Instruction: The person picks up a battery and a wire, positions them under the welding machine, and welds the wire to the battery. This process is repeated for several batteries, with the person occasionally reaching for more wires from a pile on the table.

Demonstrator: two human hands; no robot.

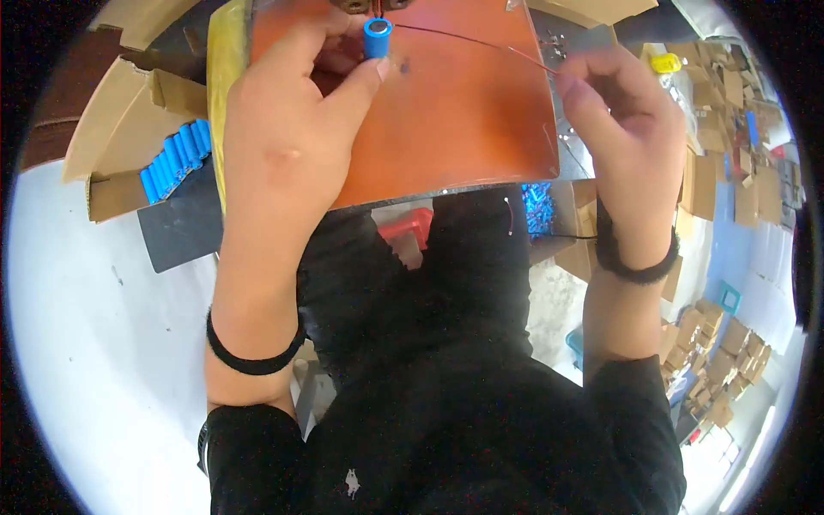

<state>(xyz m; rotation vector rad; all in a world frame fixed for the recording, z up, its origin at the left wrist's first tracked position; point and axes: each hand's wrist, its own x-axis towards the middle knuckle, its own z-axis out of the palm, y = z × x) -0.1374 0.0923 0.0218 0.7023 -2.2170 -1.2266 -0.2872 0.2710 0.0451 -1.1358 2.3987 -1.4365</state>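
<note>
A blue cylindrical battery cell [377, 41] is gripped between the thumb and fingers of my left hand [296, 112], its round end facing me. It sits at the far edge of the orange work board [455, 120], right below the metal tips [378, 7] of a machine. From the cell a thin dark wire [463, 37] runs to the right, its far part reddish. My right hand [627, 112] pinches that wire's end between thumb and forefinger, above the board's right edge. Whether the wire's other end is joined to the cell cannot be made out.
At the left, a cardboard box [120, 197] holds a row of blue cells [176, 159]. Right of my lap, another box holds many small blue cells with wires [538, 210]. A yellow item [665, 63] lies beyond my right hand. Stacked cartons [712, 343] stand along the right side.
</note>
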